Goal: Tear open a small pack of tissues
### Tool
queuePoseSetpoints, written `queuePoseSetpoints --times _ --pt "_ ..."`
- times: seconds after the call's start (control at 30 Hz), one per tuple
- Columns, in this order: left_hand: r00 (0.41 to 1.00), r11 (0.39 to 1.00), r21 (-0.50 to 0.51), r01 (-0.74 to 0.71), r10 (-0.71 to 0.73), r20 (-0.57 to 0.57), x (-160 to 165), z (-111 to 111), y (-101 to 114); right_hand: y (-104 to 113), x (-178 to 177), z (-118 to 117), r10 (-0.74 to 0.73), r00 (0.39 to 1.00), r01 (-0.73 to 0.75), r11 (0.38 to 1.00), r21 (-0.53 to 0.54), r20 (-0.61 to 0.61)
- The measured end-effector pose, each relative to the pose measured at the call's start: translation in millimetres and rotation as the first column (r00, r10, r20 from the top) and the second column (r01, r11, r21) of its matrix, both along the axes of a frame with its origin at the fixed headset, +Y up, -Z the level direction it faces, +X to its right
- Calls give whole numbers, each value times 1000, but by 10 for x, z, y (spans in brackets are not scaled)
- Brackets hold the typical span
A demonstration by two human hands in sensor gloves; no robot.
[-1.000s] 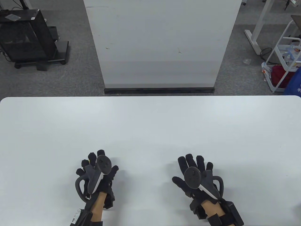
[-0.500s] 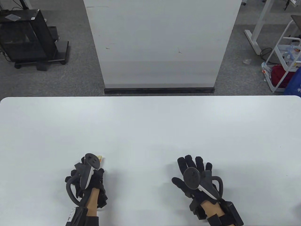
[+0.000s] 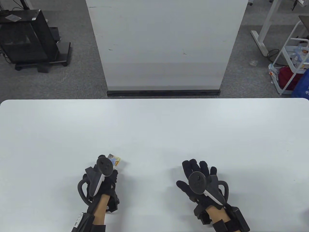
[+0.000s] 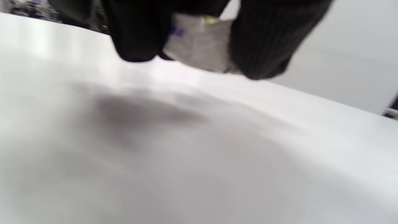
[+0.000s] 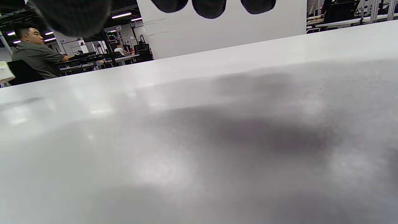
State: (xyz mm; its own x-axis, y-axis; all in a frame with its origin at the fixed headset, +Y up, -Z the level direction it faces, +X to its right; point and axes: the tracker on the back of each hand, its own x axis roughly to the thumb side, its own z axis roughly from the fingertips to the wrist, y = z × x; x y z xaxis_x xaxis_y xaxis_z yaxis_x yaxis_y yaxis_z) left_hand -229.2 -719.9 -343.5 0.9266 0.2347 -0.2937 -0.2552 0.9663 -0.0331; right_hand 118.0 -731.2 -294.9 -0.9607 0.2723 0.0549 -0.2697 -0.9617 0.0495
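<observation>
A small tissue pack (image 3: pixel 114 160) with a colourful printed face sticks out past my left hand (image 3: pixel 106 169) near the front of the white table (image 3: pixel 154 130). In the left wrist view the pack (image 4: pixel 199 43) sits between my gloved fingers (image 4: pixel 264 40), which grip it just above the table. My right hand (image 3: pixel 198 172) lies flat and spread on the table, holding nothing, well right of the pack. In the right wrist view its fingertips (image 5: pixel 208 6) hang at the top edge, and a pale corner of the pack (image 5: pixel 4 73) shows at the far left.
A tall white panel (image 3: pixel 166 43) stands beyond the table's far edge. A black stand (image 3: pixel 26 38) is on the floor at back left and a white cart (image 3: pixel 294 62) at back right.
My left hand lay flat and open, then curled around the tissue pack and lifted it; the pack now pokes out to the right of the hand. My right hand stayed still.
</observation>
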Motion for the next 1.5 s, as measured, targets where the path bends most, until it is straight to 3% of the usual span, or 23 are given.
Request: queuePoseSetpoints --times 0.37,0.6,1.0,1.5 --pt "939 1000 10 -6 2 345 797 253 -20 24 -78 33 -17 999 17 1000 25 -28" --pt "888 999 -34 28 -9 460 1097 374 -84 99 -207 113 -38 997 46 992 116 -67" --pt "831 1000 2 20 -18 556 1346 556 -36 162 -428 242 -14 991 45 970 240 -131" --pt "815 999 37 1 -23 578 1409 634 -5 194 -496 311 52 988 4 932 363 -143"
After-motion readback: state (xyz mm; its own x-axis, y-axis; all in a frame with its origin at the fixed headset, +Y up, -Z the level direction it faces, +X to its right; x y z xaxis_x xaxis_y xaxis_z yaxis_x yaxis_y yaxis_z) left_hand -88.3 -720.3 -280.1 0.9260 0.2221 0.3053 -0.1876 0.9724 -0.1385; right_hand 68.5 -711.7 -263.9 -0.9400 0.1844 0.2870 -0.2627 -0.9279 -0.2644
